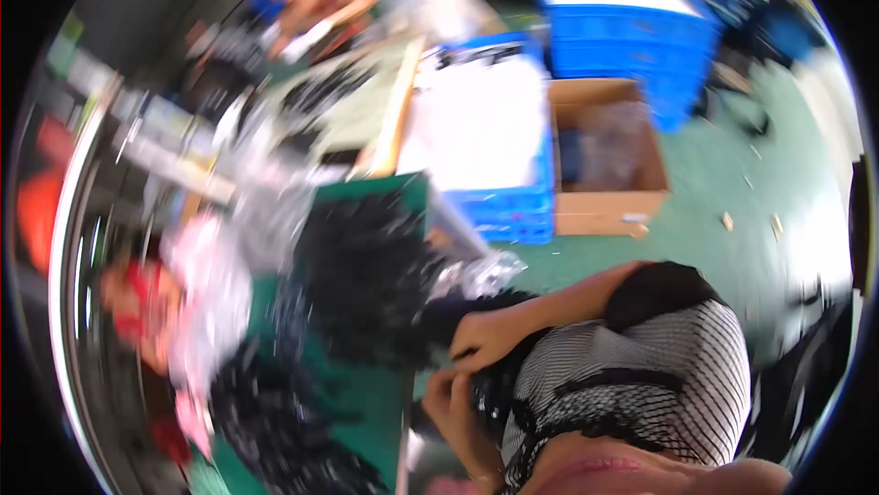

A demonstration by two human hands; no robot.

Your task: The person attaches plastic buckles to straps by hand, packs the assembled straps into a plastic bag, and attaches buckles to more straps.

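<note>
My right hand (491, 337) reaches in from the dark-sleeved arm, its fingers bent downward. Just below it, my left hand (450, 405) has curled fingers that meet the right hand's fingertips. Both hands look closed close to my body; what is between the fingers is too small or hidden to name. Dark, shiny material (494, 385) shows beside the hands, in front of my mesh top. A heap of black pieces (362, 266) spreads over the green tabletop (375, 413) beyond my hands. Another black heap (275, 422) lies nearer the lower left. Motion blur hides what the pieces are.
An open cardboard box (609, 216) with bagged contents stands on the green floor (714, 211). Blue crates (632, 42) and a white-topped blue crate (472, 129) are behind. Clear plastic bags (265, 220) lie on the table. A person in pink and red (142, 298) sits across.
</note>
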